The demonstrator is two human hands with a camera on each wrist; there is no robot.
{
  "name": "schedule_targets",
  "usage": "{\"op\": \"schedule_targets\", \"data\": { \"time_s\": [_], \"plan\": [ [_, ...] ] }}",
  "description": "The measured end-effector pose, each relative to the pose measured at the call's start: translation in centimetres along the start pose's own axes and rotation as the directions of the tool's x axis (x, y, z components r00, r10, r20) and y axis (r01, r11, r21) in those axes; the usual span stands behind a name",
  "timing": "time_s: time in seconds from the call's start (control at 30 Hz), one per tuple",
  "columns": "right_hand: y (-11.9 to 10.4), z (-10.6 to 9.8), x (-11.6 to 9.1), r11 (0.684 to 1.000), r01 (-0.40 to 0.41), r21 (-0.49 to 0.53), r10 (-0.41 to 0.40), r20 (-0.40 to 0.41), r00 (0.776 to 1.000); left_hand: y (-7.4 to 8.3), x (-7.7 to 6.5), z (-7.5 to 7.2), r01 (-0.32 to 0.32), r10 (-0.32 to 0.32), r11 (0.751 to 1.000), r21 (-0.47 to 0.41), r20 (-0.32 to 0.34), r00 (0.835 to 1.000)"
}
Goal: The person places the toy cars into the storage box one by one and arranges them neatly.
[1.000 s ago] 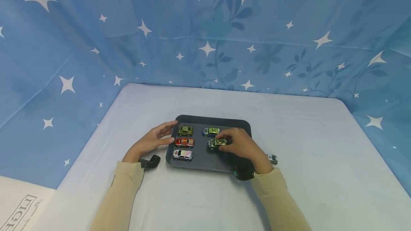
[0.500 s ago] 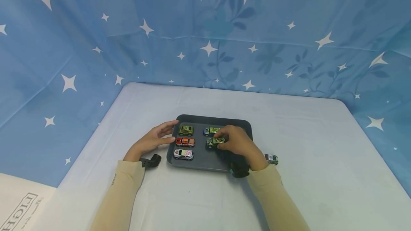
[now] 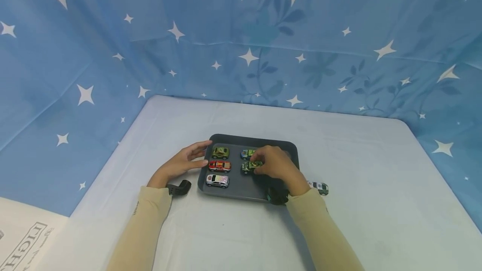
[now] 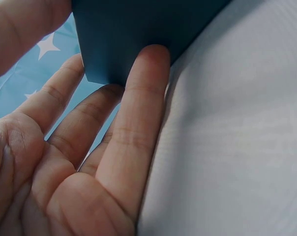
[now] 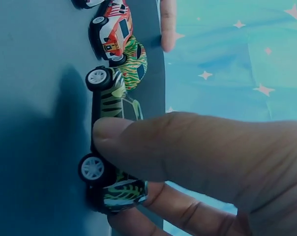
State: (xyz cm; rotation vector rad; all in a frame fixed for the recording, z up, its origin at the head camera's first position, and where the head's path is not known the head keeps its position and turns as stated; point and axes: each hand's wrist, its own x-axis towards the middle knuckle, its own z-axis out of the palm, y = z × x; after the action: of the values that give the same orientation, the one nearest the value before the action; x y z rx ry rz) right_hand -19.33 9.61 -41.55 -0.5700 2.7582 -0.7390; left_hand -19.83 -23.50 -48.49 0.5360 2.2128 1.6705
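A dark grey tray [image 3: 235, 185] lies on the white-covered table with several small toy cars in it. My left hand [image 3: 183, 164] rests at the tray's left side; in the left wrist view its fairly straight fingers [image 4: 147, 73] touch the tray's outer wall [image 4: 119, 39]. Over the middle of the tray, my right hand [image 3: 278, 165] pinches a green patterned toy car [image 3: 248, 167] between thumb and fingers. Its white-spoked wheels show in the right wrist view, close to the tray floor. Just behind it stands a blue and green toy car [image 3: 246, 153], partly covered by my fingers.
Down the tray's left side stand a green toy car [image 3: 220, 152], a red one [image 3: 220, 166] and a white one [image 3: 217, 180]. Outside the tray, a white and green toy car [image 3: 321, 187] sits beyond my right wrist. A blue star-patterned cloth [image 3: 211, 24] hangs behind the table.
My right hand has shifted slightly left over the tray with the green patterned toy car, lining it up nearer the car behind. The left hand has stayed at the tray's edge.
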Motion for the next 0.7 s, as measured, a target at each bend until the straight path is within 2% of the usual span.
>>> {"op": "schedule_targets", "data": {
  "time_s": [0.7],
  "plan": [
    [-1.3, 1.0, 1.2, 0.993, -0.074, -0.092, 0.073, -0.008, 0.997, 0.2, 0.1, 0.0, 0.005, -0.005, 1.000, -0.005, -0.003, 1.000]
  ]
}}
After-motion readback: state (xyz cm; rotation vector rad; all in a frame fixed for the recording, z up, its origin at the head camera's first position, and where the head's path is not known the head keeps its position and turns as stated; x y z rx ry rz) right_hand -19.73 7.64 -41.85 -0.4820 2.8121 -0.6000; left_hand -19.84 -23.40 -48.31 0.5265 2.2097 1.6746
